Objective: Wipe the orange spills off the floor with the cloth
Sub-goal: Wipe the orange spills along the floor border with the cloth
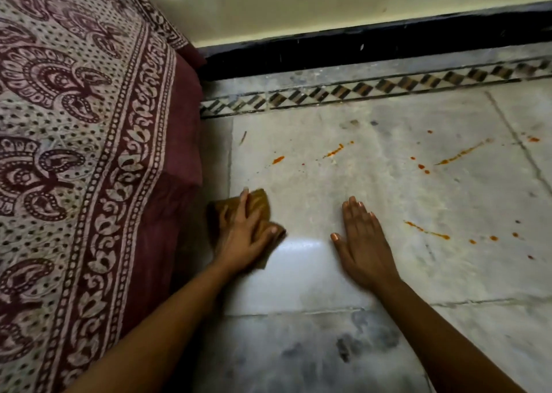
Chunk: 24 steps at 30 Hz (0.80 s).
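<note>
We look down at a pale marble floor (373, 189) from above our own two bare arms. Our left hand (242, 234) lies on a brownish-yellow cloth (260, 204), which sits bunched on the floor just beside the edge of a bed. The fingers lie nearly straight over the top of the cloth, the thumb spread out to the right across its lower fold, so the grip here is a flat press and not a closed fist; whether any fingertip tucks under the fabric, we cannot tell.

Our right hand (363, 240) rests palm down on the bare floor, well apart from the cloth, fingers straight and close together, thumb angled out to the left. Its grip is open and it holds nothing.

The orange spills (448, 159) lie ahead of and to the right of both hands: a small blot and a short dashed streak beyond the cloth, a longer streak with scattered drops further right, and another thin streak with drops right of the right hand. None touches the cloth.

On the left, a bedcover (77, 123) in maroon and cream paisley hangs down to the floor. Along the far side runs a diamond-patterned tile border (388, 86), then a black skirting (358, 49) under a cream wall (298, 1).
</note>
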{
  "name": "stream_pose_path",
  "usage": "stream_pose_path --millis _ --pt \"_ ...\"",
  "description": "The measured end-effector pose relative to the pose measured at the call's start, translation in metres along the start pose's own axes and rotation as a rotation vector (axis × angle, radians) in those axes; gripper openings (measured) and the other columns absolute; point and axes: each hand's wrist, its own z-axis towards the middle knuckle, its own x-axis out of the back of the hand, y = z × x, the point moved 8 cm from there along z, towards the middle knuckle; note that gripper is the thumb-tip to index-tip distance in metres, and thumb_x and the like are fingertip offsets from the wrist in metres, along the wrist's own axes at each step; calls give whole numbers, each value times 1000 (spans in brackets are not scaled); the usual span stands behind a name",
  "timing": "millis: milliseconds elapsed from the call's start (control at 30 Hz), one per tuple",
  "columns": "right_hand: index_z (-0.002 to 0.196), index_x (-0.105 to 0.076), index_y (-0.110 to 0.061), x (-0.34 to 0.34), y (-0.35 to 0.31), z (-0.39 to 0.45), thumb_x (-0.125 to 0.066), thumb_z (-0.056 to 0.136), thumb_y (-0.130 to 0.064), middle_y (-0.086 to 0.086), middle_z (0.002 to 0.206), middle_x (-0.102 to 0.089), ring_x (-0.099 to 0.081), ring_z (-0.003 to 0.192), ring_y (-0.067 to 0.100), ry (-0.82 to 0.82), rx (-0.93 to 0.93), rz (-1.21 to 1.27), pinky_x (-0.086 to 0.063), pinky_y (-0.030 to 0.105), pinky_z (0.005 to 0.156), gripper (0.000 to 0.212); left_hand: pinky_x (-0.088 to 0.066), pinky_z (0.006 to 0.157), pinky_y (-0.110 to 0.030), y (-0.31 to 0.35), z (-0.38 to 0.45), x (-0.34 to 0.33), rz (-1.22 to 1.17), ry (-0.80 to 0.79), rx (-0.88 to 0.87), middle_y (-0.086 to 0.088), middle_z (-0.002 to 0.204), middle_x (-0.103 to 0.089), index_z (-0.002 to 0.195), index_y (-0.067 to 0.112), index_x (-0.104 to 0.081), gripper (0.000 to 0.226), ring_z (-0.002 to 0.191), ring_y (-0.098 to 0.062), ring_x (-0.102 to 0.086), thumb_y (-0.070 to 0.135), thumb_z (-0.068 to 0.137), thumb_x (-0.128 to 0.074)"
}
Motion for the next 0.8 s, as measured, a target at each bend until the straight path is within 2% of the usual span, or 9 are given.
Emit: stream_pose_path --millis 167,233,333,433,500,567,633,700,800 --pt "146 -7 -5 -2 5 42 -14 91 -49 6 152 -1 -3 141 15 11 4 -40 6 27 113 71 10 114 -37 13 75 -2 103 1 92 -4 159 -3 150 26 -12 93 146 -17 0 76 71 -9" --pt "147 -8 -5 -6 13 48 -14 91 -49 8 154 -2 -5 143 18 -13 -63 -28 6 27 113 72 11 115 -38 19 66 -10 151 -34 -39 -3 159 0 150 27 -5 84 146 -17 2 74 80 -10" --pt "147 -19 -2 -7 21 47 -18 92 -46 15 155 -16 -17 143 27 8 -173 -27 -1 31 114 70 2 114 -47 18 20 -12 219 -38 -297 -7 157 -9 148 38 -13 65 145 -24 -6 67 90 -13" --pt "146 -23 -2 -8 21 46 -23 93 -43 16 154 -20 -21 142 27 -3 -193 -36 -7 34 114 68 6 112 -49 -20 9 -2 79 -42 -111 -5 158 -1 139 57 -21 55 144 -19 12 72 87 -13" --pt "147 -21 -3 -7 21 47 -24 92 -43 15 154 -18 -19 142 26 0 -197 -39 -8 34 115 68 5 111 -53 -30 32 2 33 0 33 -10 158 -7 135 50 -37 60 144 -17 10 74 83 -19" --pt "148 -20 -3 -7 21 46 -25 92 -43 14 155 -18 -18 143 25 4 -196 -43 -7 33 115 68 0 111 -58 -25 68 2 86 50 154 -17 156 -13 137 35 -43 71 145 -28 -2 70 79 -23" --pt "148 -20 -4 -6 22 47 -26 92 -43 14 155 -18 -18 143 24 10 -203 -41 -6 32 115 68 1 110 -61 -16 109 1 126 31 250 -16 158 -6 147 32 -24 85 145 -33 -1 72 72 -17" --pt "147 -21 -4 -8 22 48 -27 92 -43 14 154 -19 -19 142 25 5 -202 -47 -6 32 115 68 6 109 -61 -7 138 -4 196 -37 227 -12 159 1 148 39 -6 86 145 -32 4 78 72 -16" --pt "147 -24 -4 -4 19 46 -29 92 -42 16 154 -22 -21 142 27 21 -200 -43 -7 33 115 67 10 108 -61 4 132 -8 277 -70 65 -7 159 2 145 47 -5 77 144 -35 7 78 76 -18"
